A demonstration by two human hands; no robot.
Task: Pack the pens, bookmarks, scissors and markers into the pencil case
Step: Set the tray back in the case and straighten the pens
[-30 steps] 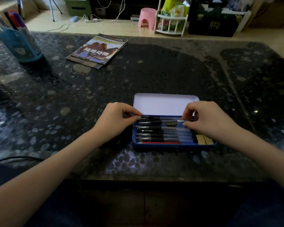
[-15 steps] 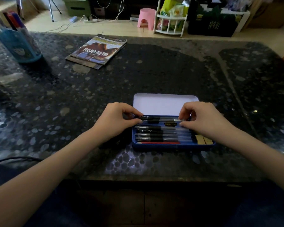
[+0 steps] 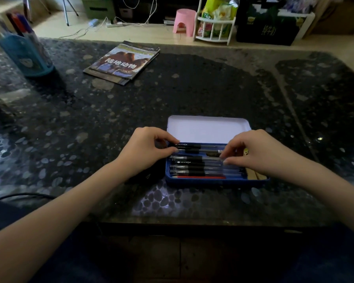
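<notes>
A blue tin pencil case [image 3: 213, 181] lies open near the table's front edge, its pale lid [image 3: 207, 128] tilted back. Several black pens [image 3: 194, 166] lie side by side inside, with a red pencil [image 3: 200, 177] along the front wall and pale bookmarks [image 3: 253, 175] at the right end. My left hand [image 3: 145, 149] pinches the left end of the rearmost pen [image 3: 194, 148]. My right hand [image 3: 253, 153] pinches its right end, covering that part of the case. No scissors are visible.
A book [image 3: 122, 62] lies at the back left of the dark speckled table [image 3: 192, 88]. A blue pen holder [image 3: 26, 52] with markers stands at the far left. Beyond the table are a pink stool [image 3: 184, 21] and a white rack [image 3: 215, 23].
My right hand has slid a little left along the rear pen and my fingers have tightened on its ends. The case and the other pens have not moved.
</notes>
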